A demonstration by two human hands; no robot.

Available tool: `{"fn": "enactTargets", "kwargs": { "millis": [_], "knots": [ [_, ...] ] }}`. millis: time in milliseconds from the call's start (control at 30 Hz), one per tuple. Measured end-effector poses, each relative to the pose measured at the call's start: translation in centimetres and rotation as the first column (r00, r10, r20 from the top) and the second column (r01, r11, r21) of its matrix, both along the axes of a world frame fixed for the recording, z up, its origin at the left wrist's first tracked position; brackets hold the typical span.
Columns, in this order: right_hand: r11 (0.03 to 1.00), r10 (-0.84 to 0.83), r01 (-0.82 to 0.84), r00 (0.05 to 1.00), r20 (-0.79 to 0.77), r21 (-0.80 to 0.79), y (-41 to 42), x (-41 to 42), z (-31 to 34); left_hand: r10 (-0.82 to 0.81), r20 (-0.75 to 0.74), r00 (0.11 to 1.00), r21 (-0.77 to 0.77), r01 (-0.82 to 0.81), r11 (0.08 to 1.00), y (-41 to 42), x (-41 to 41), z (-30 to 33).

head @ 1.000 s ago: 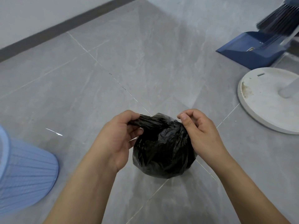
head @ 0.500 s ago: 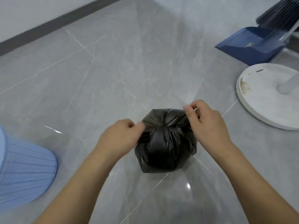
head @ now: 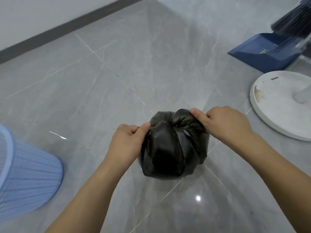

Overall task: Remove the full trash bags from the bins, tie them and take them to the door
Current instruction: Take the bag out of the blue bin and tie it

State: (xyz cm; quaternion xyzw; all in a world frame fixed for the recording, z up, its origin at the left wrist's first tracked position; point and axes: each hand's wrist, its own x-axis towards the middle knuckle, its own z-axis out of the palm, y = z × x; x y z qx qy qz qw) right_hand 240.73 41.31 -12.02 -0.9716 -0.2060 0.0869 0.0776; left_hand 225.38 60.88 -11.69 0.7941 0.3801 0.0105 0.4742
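Black trash bag [head: 171,148] sits on the grey floor [head: 117,81] beside the blue bin [head: 25,179] — left hand [head: 127,143] and right hand [head: 225,123] each pinching its gathered neck — judged light, soft, slippery; best gripped at the knot.

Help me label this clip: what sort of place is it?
Probably a room in a home: grey tiled floor, blue dustpan with a broom, and a white fan-like stand base.

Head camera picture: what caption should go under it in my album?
Two hands, left hand and right hand, pull a knot tight on a black trash bag.
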Motion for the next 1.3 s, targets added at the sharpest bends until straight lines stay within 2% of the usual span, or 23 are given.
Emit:
{"fn": "enactTargets", "kwargs": {
  "millis": [33,67,100,133,167,200,233,300,367,433,500,567,667,767,867,1033,1133,1200,1300],
  "knots": [
    [1.000,-0.005,0.005,0.979,-0.204,-0.001,-0.2,-0.1,0.4,-0.008,0.071,0.997,0.105,0.001,0.994,-0.1,-0.2,0.0],
    [0.999,0.008,0.013,0.899,-0.437,0.044,-0.3,-0.2,0.8,-0.017,0.146,0.989,0.211,-0.014,0.977,-0.2,-0.4,0.0],
    [0.988,0.039,0.067,0.756,-0.654,0.137,-0.5,-0.5,1.0,-0.044,0.217,0.975,0.320,-0.028,0.947,-0.4,-0.7,0.0],
    [0.951,0.089,0.191,0.586,-0.805,0.244,-0.6,-0.7,1.2,-0.091,0.276,0.957,0.420,-0.034,0.907,-0.7,-1.1,0.1],
    [0.871,0.147,0.371,0.429,-0.891,0.323,-0.7,-0.7,1.5,-0.147,0.316,0.937,0.497,-0.032,0.867,-1.0,-1.3,0.0],
    [0.762,0.208,0.543,0.312,-0.927,0.353,-0.7,-0.7,1.8,-0.202,0.347,0.916,0.550,-0.024,0.835,-1.3,-1.6,0.0],
    [0.660,0.265,0.665,0.229,-0.937,0.350,-0.6,-0.5,2.2,-0.258,0.368,0.893,0.591,-0.011,0.806,-1.5,-1.8,-0.1],
    [0.504,0.376,0.788,0.167,-0.911,0.353,-0.3,0.1,3.1,-0.393,0.374,0.840,0.673,0.045,0.738,-2.1,-2.1,-0.3],
    [0.387,0.454,0.832,0.203,-0.868,0.397,0.3,0.3,3.6,-0.545,0.280,0.790,0.755,0.169,0.633,-3.1,-2.1,-0.7],
    [0.359,0.408,0.815,0.301,-0.862,0.455,1.4,-0.6,3.0,-0.640,0.032,0.768,0.787,0.376,0.490,-4.6,-2.0,-1.2],
    [0.428,0.269,0.731,0.458,-0.847,0.531,2.4,-2.0,1.3,-0.662,-0.197,0.723,0.712,0.570,0.411,-6.1,-2.1,-1.8],
    [0.533,0.143,0.627,0.595,-0.791,0.568,3.1,-3.5,-0.7,-0.662,-0.318,0.679,0.605,0.683,0.410,-6.6,-2.5,-2.4],
    [0.647,0.063,0.465,0.758,-0.650,0.605,2.8,-4.8,-3.4,-0.630,-0.326,0.705,0.586,0.673,0.450,-5.8,-3.2,-2.5],
    [0.806,0.121,0.155,0.902,-0.414,0.572,2.2,-5.5,-4.9,-0.595,-0.336,0.730,0.643,0.640,0.422,-4.1,-3.3,-1.8],
    [0.831,0.225,-0.023,0.928,-0.298,0.556,2.3,-5.8,-5.2,-0.544,-0.342,0.766,0.671,0.604,0.429,-2.1,-2.5,-0.8],
    [0.779,0.423,-0.161,0.848,-0.319,0.606,2.5,-5.7,-4.1,-0.490,-0.111,0.865,0.608,0.449,0.655,0.6,-0.4,0.5],
    [0.796,0.506,-0.266,0.784,-0.358,0.543,2.3,-5.2,-3.1,-0.484,-0.070,0.872,0.507,0.449,0.736,1.3,0.6,0.8],
    [0.801,0.549,-0.413,0.795,-0.256,0.433,2.2,-5.0,-2.5,-0.484,-0.032,0.874,0.463,0.442,0.768,1.5,0.8,1.1],
    [0.778,0.601,-0.584,0.799,-0.003,0.233,2.1,-4.8,-1.9,-0.490,0.054,0.870,0.317,0.450,0.835,1.3,0.7,1.3]
  ]
}}
